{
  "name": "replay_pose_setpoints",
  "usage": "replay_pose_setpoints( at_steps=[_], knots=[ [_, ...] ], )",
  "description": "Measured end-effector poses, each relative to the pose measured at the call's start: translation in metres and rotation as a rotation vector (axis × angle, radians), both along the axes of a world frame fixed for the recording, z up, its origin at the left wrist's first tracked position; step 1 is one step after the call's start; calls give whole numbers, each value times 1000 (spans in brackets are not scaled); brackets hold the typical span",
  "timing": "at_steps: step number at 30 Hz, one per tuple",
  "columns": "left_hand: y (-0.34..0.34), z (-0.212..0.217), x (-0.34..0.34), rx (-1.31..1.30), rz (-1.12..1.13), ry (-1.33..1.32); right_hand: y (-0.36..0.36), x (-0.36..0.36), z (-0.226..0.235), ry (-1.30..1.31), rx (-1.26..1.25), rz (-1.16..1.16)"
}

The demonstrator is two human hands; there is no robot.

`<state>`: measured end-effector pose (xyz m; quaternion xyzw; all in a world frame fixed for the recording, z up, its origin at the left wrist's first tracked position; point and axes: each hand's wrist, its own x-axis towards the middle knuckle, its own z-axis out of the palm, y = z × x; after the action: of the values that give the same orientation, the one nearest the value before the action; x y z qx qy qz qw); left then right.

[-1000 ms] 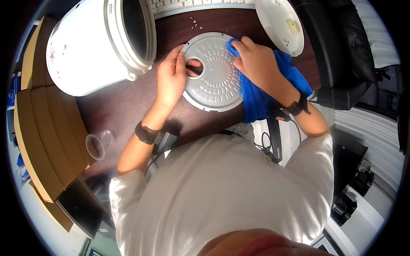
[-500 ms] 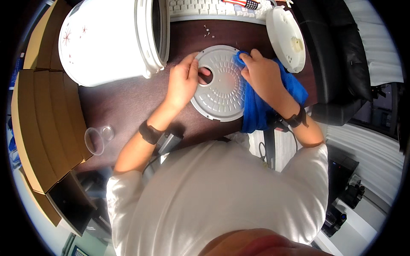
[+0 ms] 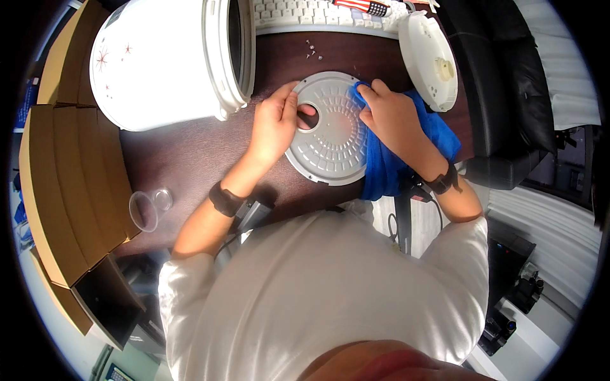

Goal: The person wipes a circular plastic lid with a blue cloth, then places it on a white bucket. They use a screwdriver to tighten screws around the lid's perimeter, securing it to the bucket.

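Observation:
My left hand (image 3: 277, 124) grips a round grey disc (image 3: 340, 149) by its left edge, with fingertips showing through the disc's hole. The disc has raised ribs and small holes along its rim. In my right hand (image 3: 395, 117) is a bunched blue cloth (image 3: 384, 168), pressed to the disc's upper right edge. The rest of the cloth hangs down along the disc's right side. My right fingers are closed on it.
A white bucket-shaped housing (image 3: 159, 63) lies on its side at the upper left. Small screws (image 3: 312, 51) lie beyond the disc, near a white keyboard (image 3: 298, 14). A white round lid (image 3: 427, 63) stands at the upper right. Clear plastic cups (image 3: 143, 211) and cardboard boxes (image 3: 70, 190) are at the left.
The view has shifted slightly, so everything sits a little lower. Both hands keep their hold on the disc and the cloth, with hardly any movement between them.

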<state>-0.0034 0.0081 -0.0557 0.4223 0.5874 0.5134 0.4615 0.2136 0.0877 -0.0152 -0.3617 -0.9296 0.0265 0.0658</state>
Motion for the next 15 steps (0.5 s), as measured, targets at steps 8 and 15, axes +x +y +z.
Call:
replay_pose_setpoints(
  at_steps=[8, 15],
  knots=[
    [2, 7, -1, 17, -23, 4, 15, -37, -5, 213, -23, 150],
    [2, 3, 0, 16, -8, -55, 2, 19, 9, 111, -12, -48]
  ],
)
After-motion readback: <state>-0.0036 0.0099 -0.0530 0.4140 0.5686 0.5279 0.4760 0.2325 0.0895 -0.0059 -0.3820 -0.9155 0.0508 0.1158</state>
